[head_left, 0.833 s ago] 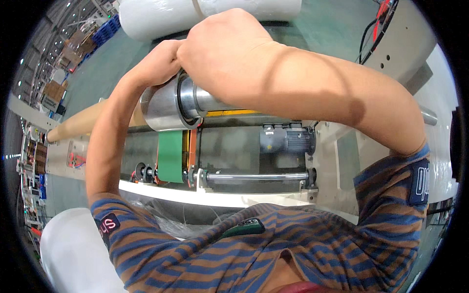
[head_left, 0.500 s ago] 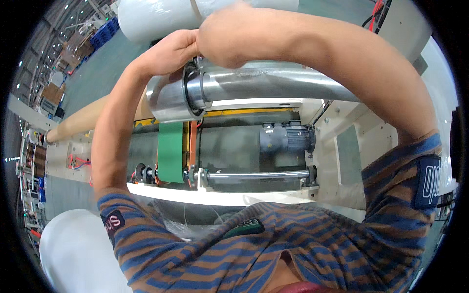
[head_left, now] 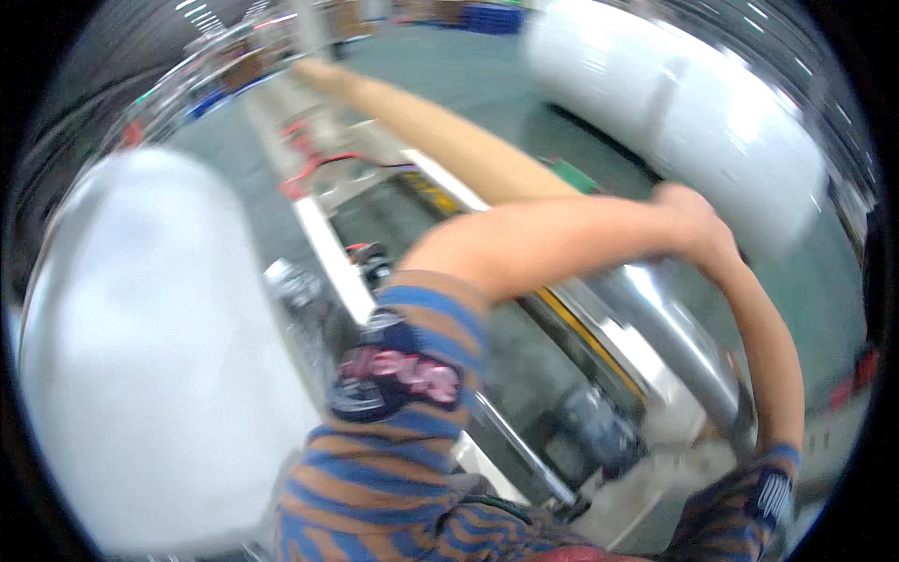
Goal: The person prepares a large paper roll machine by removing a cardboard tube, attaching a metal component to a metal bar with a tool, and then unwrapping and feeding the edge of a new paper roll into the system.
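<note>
My left hand [head_left: 667,223] and my right hand [head_left: 714,245] meet above the far side of a shiny metal roller [head_left: 660,318]. Both arms arch forward, the left one crossing the middle of the view. Motion smears the hands, and their fingers are hidden, so whether they hold anything does not show. Behind my left forearm, a long brown cardboard tube [head_left: 440,131] runs toward the far left, roughly in line with the roller. My arm covers the place where tube and roller come close.
A big white roll [head_left: 140,356] fills the left side; another white wrapped roll [head_left: 674,103] lies at the far right. Below the roller are a pale machine frame [head_left: 323,253], a thin steel shaft [head_left: 524,450] and a dark motor [head_left: 599,431]. Red cables [head_left: 300,159] hang near the tube.
The view has swung left, bringing the left white roll and the tube further in. My hands stay together near the roller but now appear further right in the picture.
</note>
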`<state>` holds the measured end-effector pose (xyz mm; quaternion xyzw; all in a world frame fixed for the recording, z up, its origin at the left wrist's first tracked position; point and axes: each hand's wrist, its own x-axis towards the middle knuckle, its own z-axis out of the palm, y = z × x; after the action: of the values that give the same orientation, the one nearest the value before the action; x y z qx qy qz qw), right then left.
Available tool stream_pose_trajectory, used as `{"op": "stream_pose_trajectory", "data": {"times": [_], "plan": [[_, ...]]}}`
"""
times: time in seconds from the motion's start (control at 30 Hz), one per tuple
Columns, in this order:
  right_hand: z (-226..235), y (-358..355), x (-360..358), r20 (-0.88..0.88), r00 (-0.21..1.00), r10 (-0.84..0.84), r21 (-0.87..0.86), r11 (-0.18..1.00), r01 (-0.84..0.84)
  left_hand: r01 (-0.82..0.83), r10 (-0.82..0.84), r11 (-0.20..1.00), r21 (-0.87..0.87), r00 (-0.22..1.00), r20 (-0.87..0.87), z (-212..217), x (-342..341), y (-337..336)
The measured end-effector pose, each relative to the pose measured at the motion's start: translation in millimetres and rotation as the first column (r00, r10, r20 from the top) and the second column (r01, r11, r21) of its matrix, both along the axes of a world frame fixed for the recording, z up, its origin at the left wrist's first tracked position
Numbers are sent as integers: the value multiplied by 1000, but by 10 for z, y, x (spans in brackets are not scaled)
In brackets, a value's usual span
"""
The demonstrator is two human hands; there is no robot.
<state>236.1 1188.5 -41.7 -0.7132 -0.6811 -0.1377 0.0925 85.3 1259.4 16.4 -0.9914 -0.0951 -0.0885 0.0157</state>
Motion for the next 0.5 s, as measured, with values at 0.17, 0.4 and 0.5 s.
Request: {"op": "stream_pose_trajectory", "data": {"times": [0.17,0.4,0.5], "plan": [[158,556,-216,-89,994,70,-50,996,-75,48,-34,991,-122,993,117,-57,-297,374],[560,260,-648,-203,974,100,185,981,-62,143,-138,989,-28,981,134,81,-882,651],[635,-218,-970,-428,881,199,306,950,-66,63,-61,997,50,997,-55,355,-1131,359]]}}
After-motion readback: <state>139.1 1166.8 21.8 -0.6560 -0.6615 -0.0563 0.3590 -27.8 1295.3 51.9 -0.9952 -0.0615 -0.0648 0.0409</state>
